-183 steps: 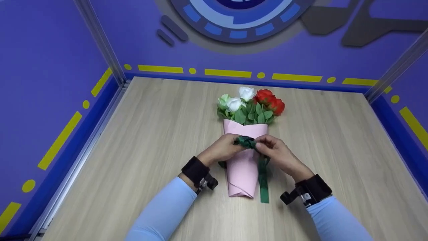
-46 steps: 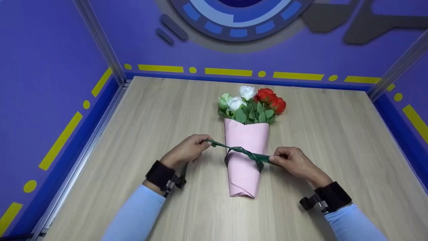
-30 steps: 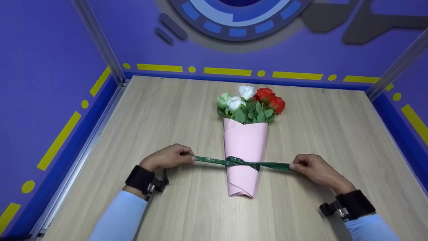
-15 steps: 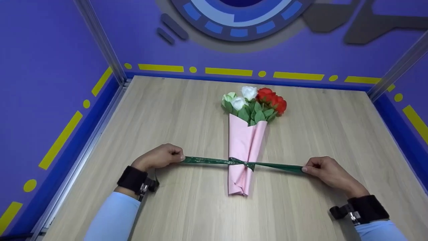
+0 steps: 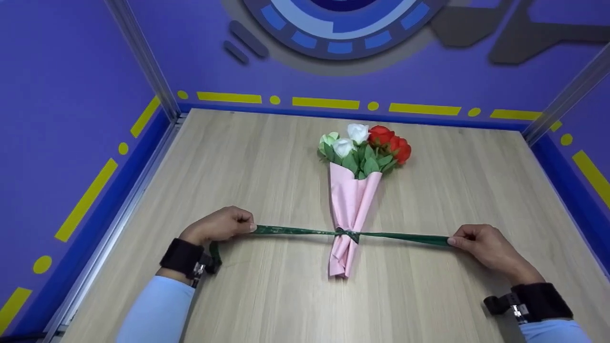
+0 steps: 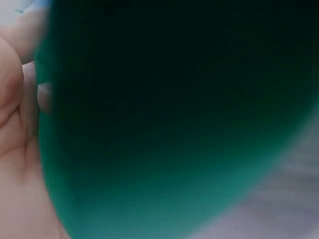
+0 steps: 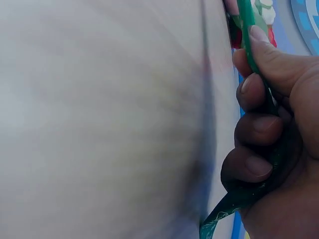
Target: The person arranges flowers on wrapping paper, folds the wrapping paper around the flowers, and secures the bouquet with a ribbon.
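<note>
In the head view a bouquet of white, pale green and red flowers (image 5: 364, 147) lies on the table in pink wrapping paper (image 5: 344, 195). Dark green ribbon (image 5: 295, 230) crosses the paper low down and cinches it into folds at a knot. My left hand (image 5: 221, 224) pinches one side of the ribbon, my right hand (image 5: 488, 247) the other, and it runs straight between them. In the right wrist view the ribbon's tail (image 7: 232, 201) passes under the curled fingers and out below the palm. Blurred green ribbon (image 6: 149, 199) covers most of the left wrist view.
The wooden table (image 5: 267, 295) extends around the bouquet on all sides. Blue panels (image 5: 305, 81) with yellow marks stand at its back and sides. Each wrist wears a black band (image 5: 181, 257) with a small camera.
Both hands have moved from the knot outward to either side, drawing the ribbon straight. The knot has slid lower and tightened, and the pink paper has narrowed and creased. The bouquet has shifted slightly right.
</note>
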Motion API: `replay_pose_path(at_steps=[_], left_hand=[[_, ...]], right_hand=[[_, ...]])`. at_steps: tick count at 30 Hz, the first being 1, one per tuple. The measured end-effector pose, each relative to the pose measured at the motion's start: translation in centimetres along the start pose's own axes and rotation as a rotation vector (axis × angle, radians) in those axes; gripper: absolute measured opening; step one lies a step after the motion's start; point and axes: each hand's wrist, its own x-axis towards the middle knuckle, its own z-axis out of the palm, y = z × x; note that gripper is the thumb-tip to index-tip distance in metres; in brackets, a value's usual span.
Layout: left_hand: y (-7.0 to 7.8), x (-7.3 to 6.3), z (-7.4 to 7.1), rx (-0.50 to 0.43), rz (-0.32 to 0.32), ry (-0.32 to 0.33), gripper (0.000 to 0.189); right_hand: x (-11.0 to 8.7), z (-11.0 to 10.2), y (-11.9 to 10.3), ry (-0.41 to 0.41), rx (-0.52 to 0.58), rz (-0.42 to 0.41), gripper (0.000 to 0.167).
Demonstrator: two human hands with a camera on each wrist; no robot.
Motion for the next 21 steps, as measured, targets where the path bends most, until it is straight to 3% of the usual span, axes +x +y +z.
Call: replay_pose_path(at_steps=[14,21], left_hand=[[0.0,-0.2,-0.3,0.124,0.047,0.026,0.036],[-0.5,0.1,-0.5,0.132,0.009,0.076,0.029]], right_hand=[[-0.5,-1.4,1.7,0.036,-0.042,0.052,0.025],[0.0,-0.7,1.9,0.020,-0.130,0.023,0.029]])
